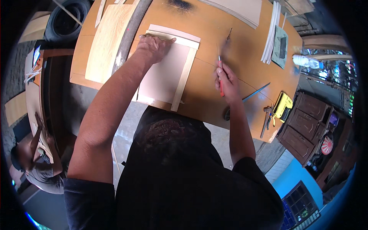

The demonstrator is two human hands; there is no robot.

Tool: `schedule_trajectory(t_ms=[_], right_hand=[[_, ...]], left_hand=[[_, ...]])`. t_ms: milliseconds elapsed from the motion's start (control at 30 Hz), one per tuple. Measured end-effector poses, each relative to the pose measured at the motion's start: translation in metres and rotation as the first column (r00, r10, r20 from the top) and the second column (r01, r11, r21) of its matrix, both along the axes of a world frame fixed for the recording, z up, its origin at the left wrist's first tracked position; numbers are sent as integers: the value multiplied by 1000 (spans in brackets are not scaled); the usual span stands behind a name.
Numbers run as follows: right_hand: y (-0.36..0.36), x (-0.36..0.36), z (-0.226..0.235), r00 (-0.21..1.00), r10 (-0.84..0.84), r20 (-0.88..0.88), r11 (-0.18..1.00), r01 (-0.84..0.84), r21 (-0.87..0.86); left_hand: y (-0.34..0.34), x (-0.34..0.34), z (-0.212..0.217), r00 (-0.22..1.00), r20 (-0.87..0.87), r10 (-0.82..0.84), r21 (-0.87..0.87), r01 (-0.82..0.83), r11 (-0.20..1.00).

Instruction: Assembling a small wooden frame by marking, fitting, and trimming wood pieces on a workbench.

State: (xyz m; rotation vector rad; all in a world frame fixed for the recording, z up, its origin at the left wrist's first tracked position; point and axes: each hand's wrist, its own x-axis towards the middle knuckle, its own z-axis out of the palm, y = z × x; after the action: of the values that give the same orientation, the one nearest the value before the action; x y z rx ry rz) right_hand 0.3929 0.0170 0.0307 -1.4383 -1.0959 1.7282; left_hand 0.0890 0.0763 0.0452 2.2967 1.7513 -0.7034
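A rectangular wooden frame point(184, 73) with a thin pinkish-grey panel point(165, 73) lies on the brown table point(209, 84) in front of me. My left hand point(154, 48) bears down on the pale wooden strip point(186, 42) along its far edge. The fingers curl at the strip's left end and the thumb stretches right along it. To the right of the frame, my right hand point(229, 81) grips a red-handled cutter knife point(220, 73) above the tabletop. Its thin blade points away from me.
On the right lie a yellow staple gun point(283, 106), a hammer point(265, 122), pliers point(272, 116) and a blue strip-like blade point(256, 92). White strips point(270, 34) sit farther back. Wood boards point(111, 42) cover the left. Another person point(42, 168) works at far left.
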Motion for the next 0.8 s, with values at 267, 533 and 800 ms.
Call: schedule_trajectory(t_ms=[267, 533, 800], right_hand=[[51, -5, 26, 970, 201, -134, 974, -212, -78], [102, 4, 17, 525, 169, -834, 858, -494, -137], [112, -12, 13, 379, 120, -917, 893, -446, -67]], left_hand=[[13, 6, 14, 997, -83, 2, -158, -15, 987], [15, 12, 28, 991, -131, 7, -232, -37, 972], [8, 7, 5, 994, -106, 32, -140, -46, 989]])
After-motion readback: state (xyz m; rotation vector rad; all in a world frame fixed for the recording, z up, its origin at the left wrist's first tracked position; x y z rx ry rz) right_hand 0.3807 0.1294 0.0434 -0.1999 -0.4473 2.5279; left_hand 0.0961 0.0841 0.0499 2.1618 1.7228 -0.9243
